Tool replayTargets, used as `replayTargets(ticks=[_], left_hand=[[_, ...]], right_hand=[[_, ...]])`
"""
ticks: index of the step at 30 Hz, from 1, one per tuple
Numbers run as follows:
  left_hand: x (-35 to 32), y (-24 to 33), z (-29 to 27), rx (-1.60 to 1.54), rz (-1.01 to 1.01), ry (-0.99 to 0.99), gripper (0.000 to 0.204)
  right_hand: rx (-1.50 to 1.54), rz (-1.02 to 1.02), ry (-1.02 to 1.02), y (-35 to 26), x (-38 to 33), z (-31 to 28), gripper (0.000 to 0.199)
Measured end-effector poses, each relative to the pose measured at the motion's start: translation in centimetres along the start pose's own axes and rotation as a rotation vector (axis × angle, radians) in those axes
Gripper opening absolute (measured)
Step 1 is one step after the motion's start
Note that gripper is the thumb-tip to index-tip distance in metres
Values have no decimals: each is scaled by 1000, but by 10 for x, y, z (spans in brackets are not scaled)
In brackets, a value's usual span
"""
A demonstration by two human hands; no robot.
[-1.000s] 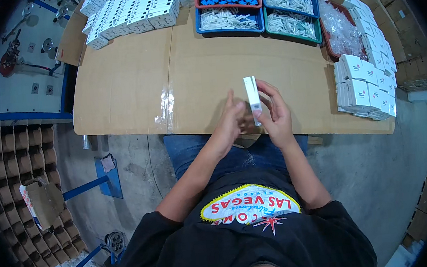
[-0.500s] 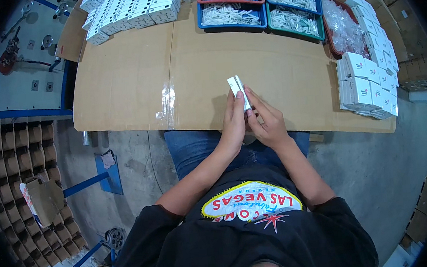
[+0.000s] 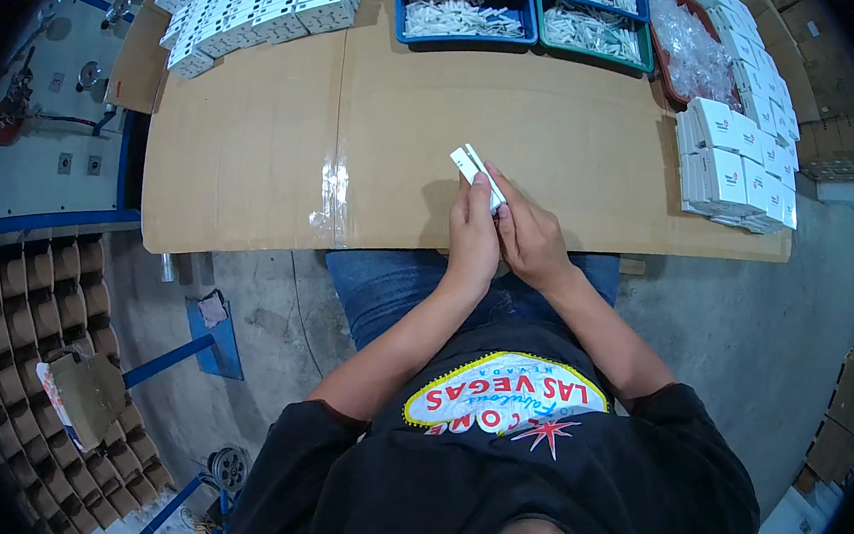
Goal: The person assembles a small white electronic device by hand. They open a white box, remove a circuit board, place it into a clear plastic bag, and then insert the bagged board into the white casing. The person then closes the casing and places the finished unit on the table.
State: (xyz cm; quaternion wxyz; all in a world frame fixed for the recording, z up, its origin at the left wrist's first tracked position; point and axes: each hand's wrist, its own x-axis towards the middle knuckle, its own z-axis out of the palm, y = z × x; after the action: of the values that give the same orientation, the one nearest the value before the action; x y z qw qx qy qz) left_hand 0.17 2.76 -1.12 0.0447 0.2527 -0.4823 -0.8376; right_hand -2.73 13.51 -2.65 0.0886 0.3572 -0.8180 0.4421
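Item: small white carton (image 3: pixel 476 173), centre of frame, lying over the near edge of the cardboard-covered table (image 3: pixel 257 150). Both hands are gripping it: left hand (image 3: pixel 472 233) wrapping fingers around its lower end, right hand (image 3: pixel 528 234) pinching alongside, thumb on its edge. Change noted: against the pictures a second and half a second ago, the carton is tilting further toward the upper left and an end flap is standing open, suggesting the box is being folded or closed. Also present: stacked white boxes (image 3: pixel 735 167) at right; blue trays (image 3: pixel 467 8) of small parts at top.
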Motion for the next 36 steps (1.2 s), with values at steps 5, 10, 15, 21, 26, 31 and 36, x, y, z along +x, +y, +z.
replayTargets(ticks=[5, 10, 15, 21, 26, 31, 36], left_hand=[[0, 0, -3, 71, -26, 7, 43], [2, -3, -3, -2, -44, 12, 41], [8, 2, -12, -76, -17, -47, 42], [9, 2, -23, 79, 235, -243, 77], [3, 16, -27, 521, 546, -430, 97], [2, 27, -21, 745, 637, -530, 100], [5, 10, -23, 569, 275, -364, 88]], right_hand=[[-1, -15, 13, 4, 0, 1, 46], [102, 84, -45, 1, 3, -5, 46], [348, 234, -87, -3, 11, -18, 43], [629, 633, 105, 2, 18, -22, 47], [890, 993, -94, 5, 26, -44, 56], [960, 857, -123, 6, 25, -50, 51], [752, 670, 26, 12, 21, -40, 52]])
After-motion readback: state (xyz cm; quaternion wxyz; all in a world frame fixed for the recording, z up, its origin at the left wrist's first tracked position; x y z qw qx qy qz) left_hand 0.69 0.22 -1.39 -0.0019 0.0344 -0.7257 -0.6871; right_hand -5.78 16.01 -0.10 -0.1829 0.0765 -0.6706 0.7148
